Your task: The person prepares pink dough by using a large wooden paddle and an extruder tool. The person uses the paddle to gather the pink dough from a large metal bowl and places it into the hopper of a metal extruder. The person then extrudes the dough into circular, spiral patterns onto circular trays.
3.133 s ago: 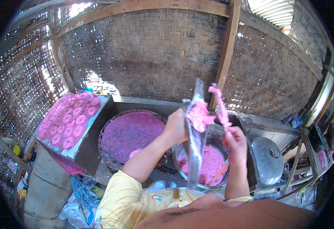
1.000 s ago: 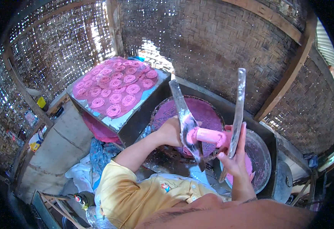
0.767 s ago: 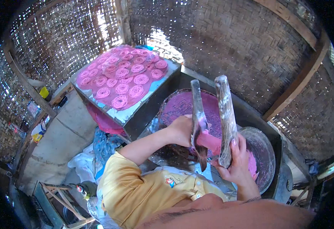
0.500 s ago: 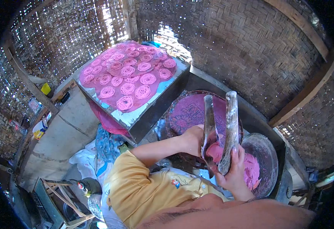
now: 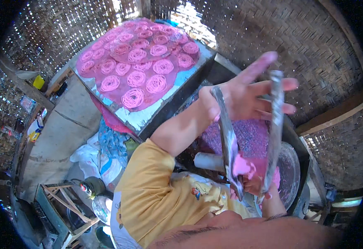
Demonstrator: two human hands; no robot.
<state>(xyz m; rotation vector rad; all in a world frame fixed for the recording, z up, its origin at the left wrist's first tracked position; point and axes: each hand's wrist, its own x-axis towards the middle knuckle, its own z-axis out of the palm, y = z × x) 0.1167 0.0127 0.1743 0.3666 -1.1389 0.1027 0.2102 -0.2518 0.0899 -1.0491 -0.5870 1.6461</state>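
My left hand [image 5: 248, 97] is raised with its fingers spread wide, its palm just behind the left arm of a hinged two-armed metal press [image 5: 230, 143]. The other arm of the press [image 5: 274, 124] stands apart to the right. My right hand [image 5: 254, 186] grips the press low down, where the two arms meet. A lump of pink dough [image 5: 244, 166] sticks between the arms near that hand. The right hand is partly hidden by the press and dough.
A flat tray [image 5: 156, 114] at upper left carries several pink dough coils on a pink sheet. Below my hands are a round dark pan [image 5: 252, 137] with pink residue, a metal bowl [image 5: 291, 166] holding pink dough, and a white cylinder [image 5: 208, 162]. Woven bamboo walls surround everything.
My left hand has opened its fingers off the press's left arm, and the two arms now stand wider apart. The view has swung left and down toward the tray.
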